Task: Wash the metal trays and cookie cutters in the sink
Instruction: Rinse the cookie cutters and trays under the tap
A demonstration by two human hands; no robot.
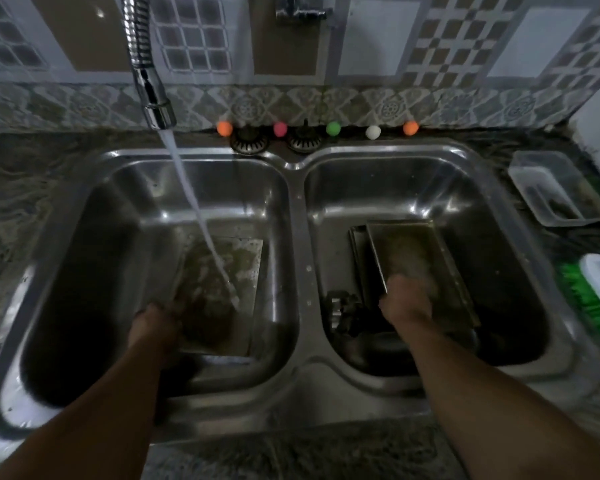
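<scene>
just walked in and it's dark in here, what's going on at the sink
A person is washing metal trays at a double sink. The left hand holds a soiled tray in the left basin under running water from the faucet. The right hand reaches into a tray stacked on others in the right basin; its grip is blurred. Small dark pieces, possibly cookie cutters, lie beside them.

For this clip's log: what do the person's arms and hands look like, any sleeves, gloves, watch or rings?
Both forearms are bare from the bottom edge of the picture up to the wrists, with no sleeves in view. The left hand and right hand wear no gloves. No watch or bracelet shows on either wrist. The picture is dim and the right hand is blurred, so rings cannot be ruled out.
</scene>
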